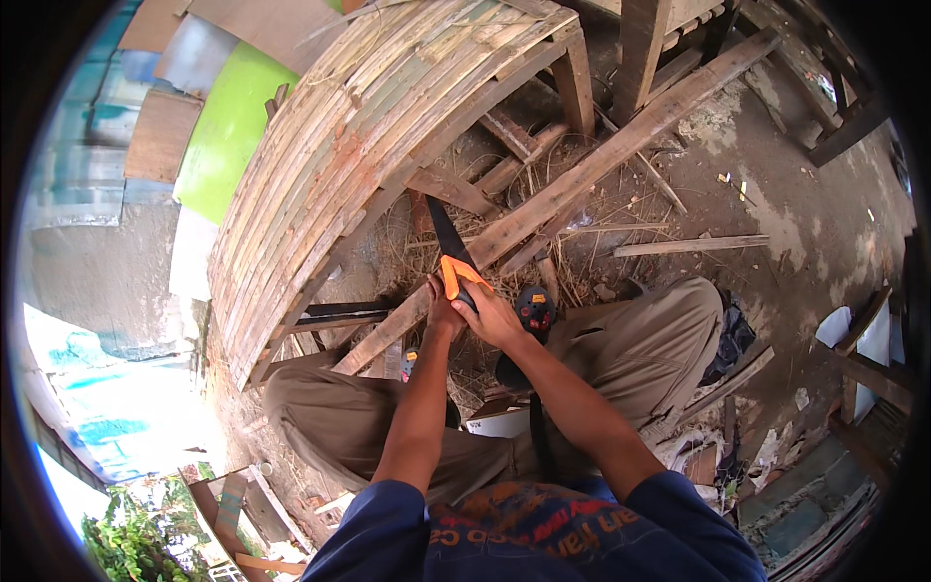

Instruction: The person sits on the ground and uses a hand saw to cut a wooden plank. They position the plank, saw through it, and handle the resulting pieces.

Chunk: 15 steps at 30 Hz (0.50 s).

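My left hand point(443, 312) and my right hand point(492, 317) meet around the orange and black handle of a hand saw point(448, 242). Its dark blade points away from me and rests across a long wooden plank point(592, 165) that runs diagonally from near my knees to the upper right. Both hands grip the saw handle, the left on its near side, the right from the right. My knees in tan trousers point(640, 339) spread to either side.
A curved panel of several bamboo slats point(359, 126) lies to the upper left over a wooden frame. A black and orange power tool point(535, 310) sits by my right hand. Loose wood strips point(690, 245), straw and rubble cover the dirt ground at right.
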{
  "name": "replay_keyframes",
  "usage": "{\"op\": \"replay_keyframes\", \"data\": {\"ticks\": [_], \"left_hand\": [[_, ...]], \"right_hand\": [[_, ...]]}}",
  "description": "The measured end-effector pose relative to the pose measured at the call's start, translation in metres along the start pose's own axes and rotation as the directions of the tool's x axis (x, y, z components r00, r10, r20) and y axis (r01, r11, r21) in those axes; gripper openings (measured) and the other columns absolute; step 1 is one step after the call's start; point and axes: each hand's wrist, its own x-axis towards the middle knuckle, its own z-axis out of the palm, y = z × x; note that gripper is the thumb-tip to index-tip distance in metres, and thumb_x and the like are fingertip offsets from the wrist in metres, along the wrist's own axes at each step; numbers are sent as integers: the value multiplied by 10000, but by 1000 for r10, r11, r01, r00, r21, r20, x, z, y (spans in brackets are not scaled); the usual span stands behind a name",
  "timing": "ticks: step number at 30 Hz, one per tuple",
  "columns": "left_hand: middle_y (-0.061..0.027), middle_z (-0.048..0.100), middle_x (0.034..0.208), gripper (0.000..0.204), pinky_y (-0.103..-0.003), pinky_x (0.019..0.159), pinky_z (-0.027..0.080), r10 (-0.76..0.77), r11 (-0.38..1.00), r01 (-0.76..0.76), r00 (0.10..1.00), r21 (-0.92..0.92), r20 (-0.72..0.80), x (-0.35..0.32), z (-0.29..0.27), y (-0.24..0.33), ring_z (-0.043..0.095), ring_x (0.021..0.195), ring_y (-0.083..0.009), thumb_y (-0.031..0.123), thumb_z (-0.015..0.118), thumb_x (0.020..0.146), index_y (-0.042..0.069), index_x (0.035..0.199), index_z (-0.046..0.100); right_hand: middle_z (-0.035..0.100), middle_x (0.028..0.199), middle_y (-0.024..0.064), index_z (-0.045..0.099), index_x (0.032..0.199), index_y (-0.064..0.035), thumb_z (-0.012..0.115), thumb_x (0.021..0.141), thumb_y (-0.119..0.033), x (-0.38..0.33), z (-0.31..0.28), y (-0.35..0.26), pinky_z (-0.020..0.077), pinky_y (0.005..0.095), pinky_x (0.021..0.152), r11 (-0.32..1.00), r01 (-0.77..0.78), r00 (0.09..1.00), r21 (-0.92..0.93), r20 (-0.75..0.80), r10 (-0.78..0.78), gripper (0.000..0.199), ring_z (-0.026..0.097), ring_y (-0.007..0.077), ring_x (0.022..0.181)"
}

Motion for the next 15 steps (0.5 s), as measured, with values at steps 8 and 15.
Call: {"op": "replay_keyframes", "data": {"ticks": [8, 15], "left_hand": [[-297, -86, 1639, 1099, -648, 1203, -35, 16, 998, -8, 992, -65, 121, 4, 26, -39, -174, 1452, -592, 501, 631, 807, 60, 1600, 11], [-340, -127, 1620, 1121, -659, 1189, -45, -125, 991, 95, 903, 91, 412, 12, -43, 18, -127, 1457, -604, 443, 617, 841, 23, 1586, -107]], "right_hand": [[683, 895, 283, 490, 1337, -33, 546, 994, -486, 3, 7, -21, 535, 552, 731, 990, -67, 997, -124, 38, 72, 571, 666, 497, 837], [681, 826, 294, 699, 937, 24, 721, 869, -351, 28, -1, -7, 539, 521, 752, 946, -325, 946, 11, 8, 325, 381, 680, 458, 857]]}}
